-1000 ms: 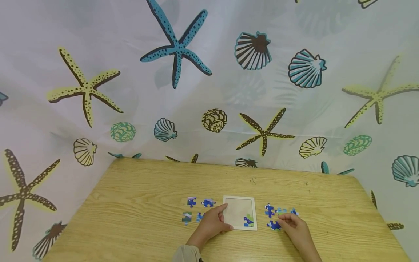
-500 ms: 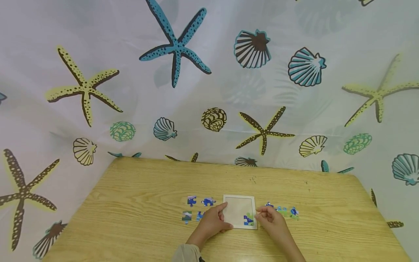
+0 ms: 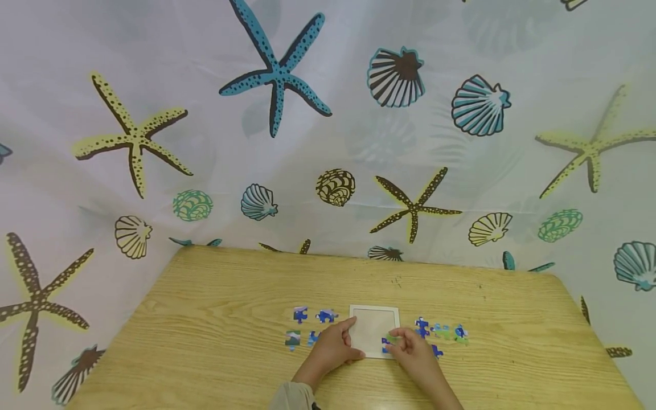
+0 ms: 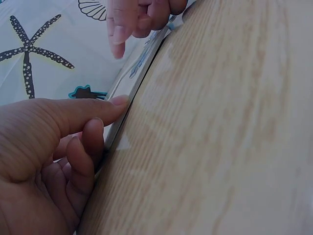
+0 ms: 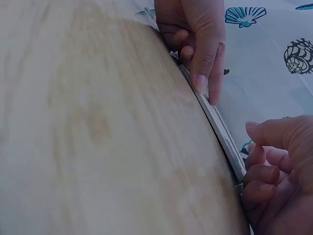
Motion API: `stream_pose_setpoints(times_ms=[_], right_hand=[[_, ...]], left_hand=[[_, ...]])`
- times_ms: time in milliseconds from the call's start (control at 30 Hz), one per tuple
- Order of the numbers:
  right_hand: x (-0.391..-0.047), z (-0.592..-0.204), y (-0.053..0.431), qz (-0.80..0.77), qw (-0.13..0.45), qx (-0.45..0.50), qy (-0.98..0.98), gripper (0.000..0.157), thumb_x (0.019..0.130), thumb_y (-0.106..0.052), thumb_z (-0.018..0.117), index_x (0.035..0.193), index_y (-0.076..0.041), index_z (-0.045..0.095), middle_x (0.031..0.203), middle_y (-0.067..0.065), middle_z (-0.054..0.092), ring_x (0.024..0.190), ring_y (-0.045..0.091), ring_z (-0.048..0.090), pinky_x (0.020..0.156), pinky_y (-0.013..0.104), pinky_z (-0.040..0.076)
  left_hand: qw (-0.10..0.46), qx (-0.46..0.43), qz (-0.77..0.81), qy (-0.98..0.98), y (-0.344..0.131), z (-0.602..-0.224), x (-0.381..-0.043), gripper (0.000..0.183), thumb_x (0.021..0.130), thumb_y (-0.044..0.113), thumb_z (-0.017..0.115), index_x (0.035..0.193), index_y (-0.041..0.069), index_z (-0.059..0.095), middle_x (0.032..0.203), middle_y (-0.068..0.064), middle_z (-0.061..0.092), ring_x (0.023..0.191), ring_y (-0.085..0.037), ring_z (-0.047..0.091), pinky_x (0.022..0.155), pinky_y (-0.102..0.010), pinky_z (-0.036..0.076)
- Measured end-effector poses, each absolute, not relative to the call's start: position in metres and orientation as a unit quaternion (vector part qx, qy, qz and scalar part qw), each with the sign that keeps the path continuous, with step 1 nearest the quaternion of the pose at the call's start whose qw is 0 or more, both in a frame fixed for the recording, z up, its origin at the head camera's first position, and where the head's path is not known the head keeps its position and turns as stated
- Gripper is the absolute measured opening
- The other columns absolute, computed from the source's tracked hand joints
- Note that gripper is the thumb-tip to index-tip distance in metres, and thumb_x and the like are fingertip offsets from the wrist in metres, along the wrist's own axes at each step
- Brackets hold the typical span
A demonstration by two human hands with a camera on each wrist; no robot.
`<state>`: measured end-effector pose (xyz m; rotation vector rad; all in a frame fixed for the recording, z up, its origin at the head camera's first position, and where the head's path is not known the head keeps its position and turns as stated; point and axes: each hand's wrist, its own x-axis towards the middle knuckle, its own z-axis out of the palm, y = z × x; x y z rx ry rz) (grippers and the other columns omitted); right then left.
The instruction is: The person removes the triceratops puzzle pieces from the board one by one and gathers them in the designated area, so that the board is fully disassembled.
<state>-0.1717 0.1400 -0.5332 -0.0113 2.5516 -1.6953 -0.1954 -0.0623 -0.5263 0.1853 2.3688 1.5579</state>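
Observation:
A square puzzle tray (image 3: 374,308) with a pale rim lies on the table. My left hand (image 3: 330,347) holds its left side, thumb at the near corner and index finger along the left rim; the left wrist view shows that thumb (image 4: 116,104) on the tray's edge. My right hand (image 3: 414,350) is over the tray's lower right corner, fingers bent and thumb near the index finger. Blue and green jigsaw pieces (image 3: 384,343) in that corner are partly covered by it. I cannot tell whether a piece is between its fingertips.
Left of the tray lie several loose pieces (image 3: 300,314), one partly behind my left hand. More loose pieces (image 3: 422,326) lie to the right, including a blue one (image 3: 437,351) beside my right hand. A curtain (image 3: 307,154) with starfish and shells hangs behind the wooden table (image 3: 215,319).
My right hand has moved left from the loose pieces, past the tray's right rim, to over its lower right corner. The left hand and tray have stayed in place.

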Motion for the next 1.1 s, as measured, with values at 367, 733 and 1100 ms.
stream_pose_setpoints(times_ms=[367,733,1100], right_hand=[[-0.1716,-0.5336,0.1345,-0.475,0.016,-0.019,0.880,0.035,0.081,-0.009,0.071,0.113,0.000,0.062,0.061,-0.004,0.044,0.052,0.008,0.037,0.049,0.021,0.033],[-0.1748,-0.5364,0.1342,-0.468,0.025,-0.008,0.883,0.033,0.079,-0.011,0.073,0.109,-0.005,0.062,0.061,-0.004,0.043,0.053,0.009,0.037,0.051,0.023,0.033],[-0.1724,-0.5367,0.1320,-0.471,0.012,-0.006,0.882,0.034,0.080,-0.008,0.072,0.111,-0.008,0.058,0.063,-0.003,0.042,0.052,0.009,0.037,0.048,0.021,0.032]], left_hand=[[0.144,0.072,0.542,0.825,-0.0629,-0.5287,-0.1965,0.081,0.071,0.005,0.082,0.140,-0.002,0.041,0.064,0.000,0.046,0.049,-0.010,0.045,0.047,-0.022,0.039],[0.144,0.065,0.539,0.827,-0.0620,-0.5255,-0.1948,0.081,0.070,0.004,0.082,0.140,-0.002,0.042,0.063,-0.001,0.047,0.049,-0.011,0.045,0.046,-0.023,0.038],[0.146,0.066,0.542,0.825,-0.0632,-0.5284,-0.1965,0.081,0.071,0.005,0.082,0.140,-0.001,0.042,0.064,0.000,0.047,0.048,-0.010,0.046,0.045,-0.022,0.039]])
